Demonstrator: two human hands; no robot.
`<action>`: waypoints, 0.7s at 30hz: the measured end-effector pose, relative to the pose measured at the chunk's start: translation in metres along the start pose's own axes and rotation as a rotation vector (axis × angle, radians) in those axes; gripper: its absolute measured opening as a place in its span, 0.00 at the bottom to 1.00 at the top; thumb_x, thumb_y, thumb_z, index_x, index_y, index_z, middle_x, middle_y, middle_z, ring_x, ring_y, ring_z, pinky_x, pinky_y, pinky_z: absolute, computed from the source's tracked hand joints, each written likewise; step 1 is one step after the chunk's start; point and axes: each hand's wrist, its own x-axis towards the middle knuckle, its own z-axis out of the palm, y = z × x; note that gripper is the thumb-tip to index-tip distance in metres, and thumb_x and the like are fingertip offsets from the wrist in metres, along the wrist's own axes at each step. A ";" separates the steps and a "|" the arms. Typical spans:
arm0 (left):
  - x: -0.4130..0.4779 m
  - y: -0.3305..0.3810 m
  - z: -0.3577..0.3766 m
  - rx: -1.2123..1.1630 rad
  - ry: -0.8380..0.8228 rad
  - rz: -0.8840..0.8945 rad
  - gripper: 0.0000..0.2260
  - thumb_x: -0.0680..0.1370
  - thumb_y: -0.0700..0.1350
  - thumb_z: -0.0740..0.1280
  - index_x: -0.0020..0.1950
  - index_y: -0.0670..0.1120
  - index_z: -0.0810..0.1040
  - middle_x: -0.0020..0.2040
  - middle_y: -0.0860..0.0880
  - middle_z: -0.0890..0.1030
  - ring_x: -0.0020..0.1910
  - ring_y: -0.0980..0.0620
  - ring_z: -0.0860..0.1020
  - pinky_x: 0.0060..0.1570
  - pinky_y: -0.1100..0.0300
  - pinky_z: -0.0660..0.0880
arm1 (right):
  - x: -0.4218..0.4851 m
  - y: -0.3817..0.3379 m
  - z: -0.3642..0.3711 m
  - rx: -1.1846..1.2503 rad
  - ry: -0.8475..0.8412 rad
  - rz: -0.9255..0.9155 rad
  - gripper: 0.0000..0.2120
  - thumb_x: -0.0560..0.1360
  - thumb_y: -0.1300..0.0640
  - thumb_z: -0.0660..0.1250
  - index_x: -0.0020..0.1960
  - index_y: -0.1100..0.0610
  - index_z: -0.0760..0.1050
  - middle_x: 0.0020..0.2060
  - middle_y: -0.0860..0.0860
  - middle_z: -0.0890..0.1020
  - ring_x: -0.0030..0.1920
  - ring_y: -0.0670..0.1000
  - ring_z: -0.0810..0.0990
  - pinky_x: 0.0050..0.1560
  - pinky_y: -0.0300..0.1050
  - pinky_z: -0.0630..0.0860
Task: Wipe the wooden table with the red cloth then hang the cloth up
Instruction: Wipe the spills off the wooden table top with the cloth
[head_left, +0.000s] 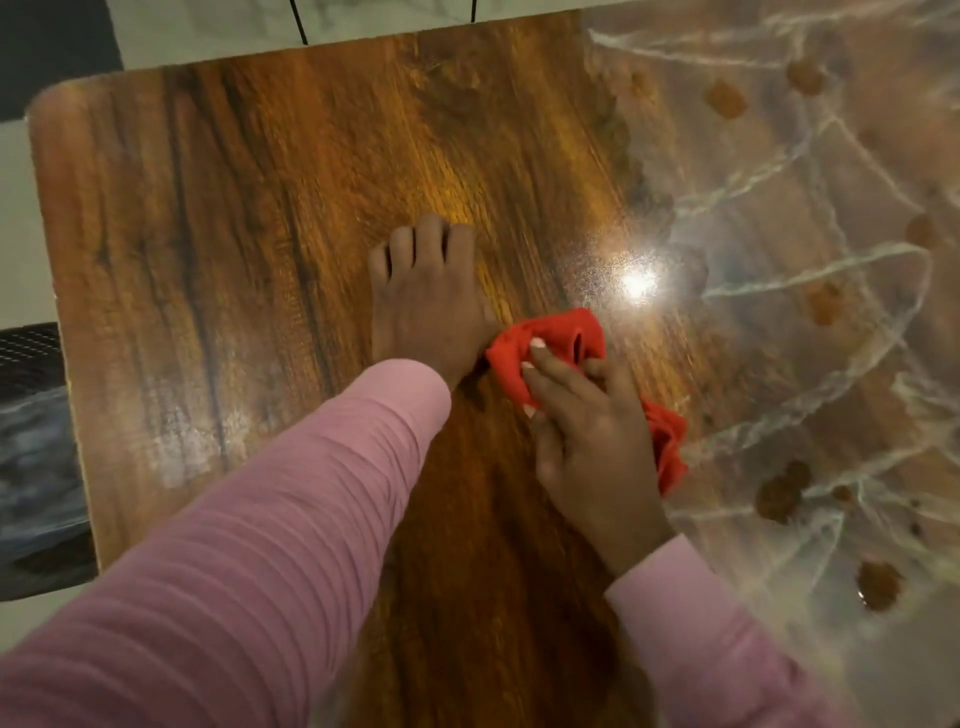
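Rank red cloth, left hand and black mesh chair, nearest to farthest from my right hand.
1. Red cloth: held in the right hand.
2. Left hand: just left, on the wooden table.
3. Black mesh chair: far left edge of view.

the person wears a pink long-sleeved top. the left sleeve (249, 545) is a dusty pink knit with fine ribs running across the arm in close, slightly wavy rows, and it ends in a plain edge at the wrist, just short of the left hand (426, 306). the right sleeve (701, 649) is the same pink but looks paler and softer, its ribbing too blurred to make out; it stops at the wrist of the right hand (587, 436). the fingernails (536, 342) on that hand show a pale, whitish finish.
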 end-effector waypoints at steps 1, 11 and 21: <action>0.000 -0.001 0.000 -0.004 0.004 -0.007 0.15 0.73 0.45 0.56 0.57 0.46 0.74 0.57 0.44 0.74 0.55 0.42 0.70 0.55 0.47 0.65 | 0.000 0.008 -0.003 -0.012 0.006 0.003 0.15 0.73 0.62 0.65 0.59 0.60 0.80 0.61 0.52 0.79 0.52 0.60 0.75 0.58 0.52 0.71; 0.001 -0.001 0.004 0.011 0.053 0.009 0.13 0.73 0.44 0.57 0.56 0.45 0.73 0.55 0.42 0.73 0.53 0.41 0.70 0.54 0.46 0.65 | 0.010 0.044 -0.026 -0.077 0.076 0.274 0.17 0.72 0.64 0.66 0.61 0.61 0.78 0.63 0.56 0.77 0.56 0.63 0.74 0.60 0.45 0.64; -0.005 -0.002 0.000 0.029 0.074 0.007 0.12 0.74 0.43 0.59 0.57 0.45 0.73 0.56 0.42 0.74 0.54 0.41 0.71 0.56 0.46 0.64 | -0.017 0.045 -0.030 -0.117 0.023 0.250 0.18 0.75 0.61 0.65 0.64 0.58 0.76 0.65 0.52 0.77 0.58 0.62 0.72 0.62 0.51 0.66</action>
